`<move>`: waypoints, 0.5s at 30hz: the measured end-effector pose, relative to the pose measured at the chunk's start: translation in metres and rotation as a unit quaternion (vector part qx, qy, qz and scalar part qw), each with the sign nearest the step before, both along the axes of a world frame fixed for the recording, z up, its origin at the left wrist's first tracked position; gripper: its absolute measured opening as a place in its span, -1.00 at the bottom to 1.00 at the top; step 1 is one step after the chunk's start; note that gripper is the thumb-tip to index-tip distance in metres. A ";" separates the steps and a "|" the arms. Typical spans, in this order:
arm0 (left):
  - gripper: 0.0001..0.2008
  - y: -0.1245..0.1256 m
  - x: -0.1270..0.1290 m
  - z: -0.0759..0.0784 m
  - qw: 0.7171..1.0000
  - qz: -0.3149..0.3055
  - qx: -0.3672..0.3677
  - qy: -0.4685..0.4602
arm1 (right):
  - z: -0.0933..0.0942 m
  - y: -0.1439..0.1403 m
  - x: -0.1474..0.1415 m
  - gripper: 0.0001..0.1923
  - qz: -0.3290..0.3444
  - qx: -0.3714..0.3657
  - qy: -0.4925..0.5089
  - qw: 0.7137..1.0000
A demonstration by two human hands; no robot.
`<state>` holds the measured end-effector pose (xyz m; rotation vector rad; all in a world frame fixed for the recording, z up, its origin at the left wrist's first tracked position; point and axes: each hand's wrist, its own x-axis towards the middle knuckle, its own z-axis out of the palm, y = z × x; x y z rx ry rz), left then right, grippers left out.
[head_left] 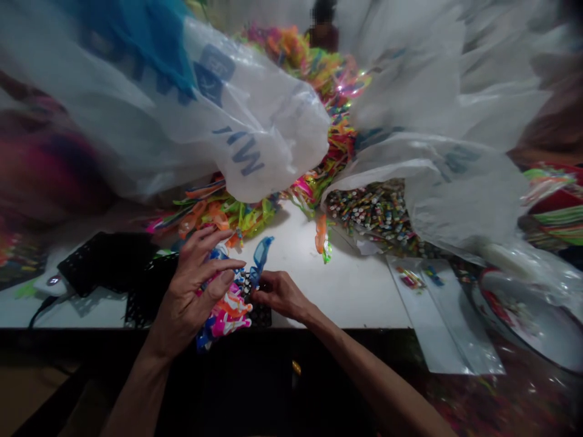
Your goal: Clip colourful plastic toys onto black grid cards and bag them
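Two bare hands are seen at the near edge of a white table (346, 285). A blue plastic piece (260, 258), narrow and curved, is pinched at its lower end by the fingertips of the right hand (279, 295); its long axis runs upward and slightly to the right, away from the person, with the broader end on top. A bunch of bright plastic pieces (228, 312) in pink, orange and blue is covered by the left hand (194, 291), whose fingers are spread and curled over it. Under both hands a black perforated tray (146, 297) is laid flat. Small multicoloured beads (373, 212) are spilled from a large translucent white bag (455, 188) lying open on its side. A second printed bag (218, 109) is slumped over a heap of neon plastic strips (319, 91). Flat clear sleeves (432, 315) are laid at the right.
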<state>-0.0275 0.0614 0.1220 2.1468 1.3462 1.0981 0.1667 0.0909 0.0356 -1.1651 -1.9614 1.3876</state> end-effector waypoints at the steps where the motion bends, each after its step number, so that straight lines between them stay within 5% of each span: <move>1: -0.78 0.000 -0.001 0.000 1.000 0.000 -0.002 0.002 | 0.001 -0.001 0.001 -0.91 0.011 0.017 -0.010 1.000; 8: -0.66 0.000 -0.001 -0.002 1.000 -0.002 0.003 0.021 | 0.009 -0.006 -0.017 -0.93 0.106 0.176 -0.172 0.963; 12: -0.82 0.004 -0.005 -0.003 1.000 -0.009 0.014 0.024 | 0.010 0.005 -0.023 -0.94 0.193 0.143 -0.196 0.951; 15: -0.84 0.005 -0.008 -0.003 1.000 -0.005 0.004 0.020 | 0.012 0.040 -0.009 -0.85 0.213 0.079 -0.180 0.957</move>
